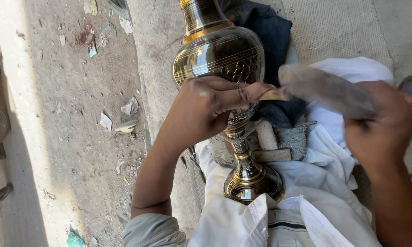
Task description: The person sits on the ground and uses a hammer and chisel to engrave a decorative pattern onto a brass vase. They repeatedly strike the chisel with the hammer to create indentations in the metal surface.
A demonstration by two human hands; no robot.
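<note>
A tall brass vase (217, 55) with engraved bands and a round foot lies across my lap, foot toward me. My left hand (210, 107) rests on the vase's belly, and its fingers pinch a small brass-coloured chisel (274, 95) against the metal. My right hand (380, 123) grips the handle of a worn wooden mallet (322, 87), whose blurred head is right beside the chisel's end. White cloth (325, 183) covers my legs under the vase.
A dark blue cloth (270, 32) lies under the vase's upper part on a woven mat (325, 27). A wooden block and a grey rough pad (279, 142) sit by the stem. To the left is dusty ground (68, 114) with scattered paper scraps.
</note>
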